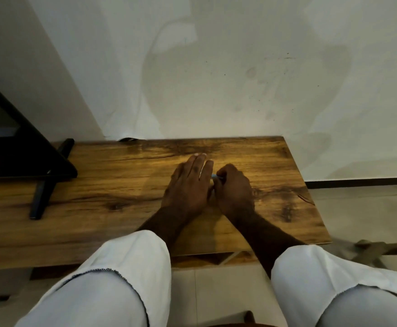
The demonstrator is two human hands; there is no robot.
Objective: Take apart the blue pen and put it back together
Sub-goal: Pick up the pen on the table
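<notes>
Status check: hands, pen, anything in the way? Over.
Left hand flat on table, fingers straight. Right hand curled round blue pen, only a sliver showing between hands. Black stand far left, well apart.

one head-worn view looks forward and down, close over a wooden table (98,185) against a wall (216,67).

No text, label, brand, number or sign can be read anywhere in this view.
</notes>
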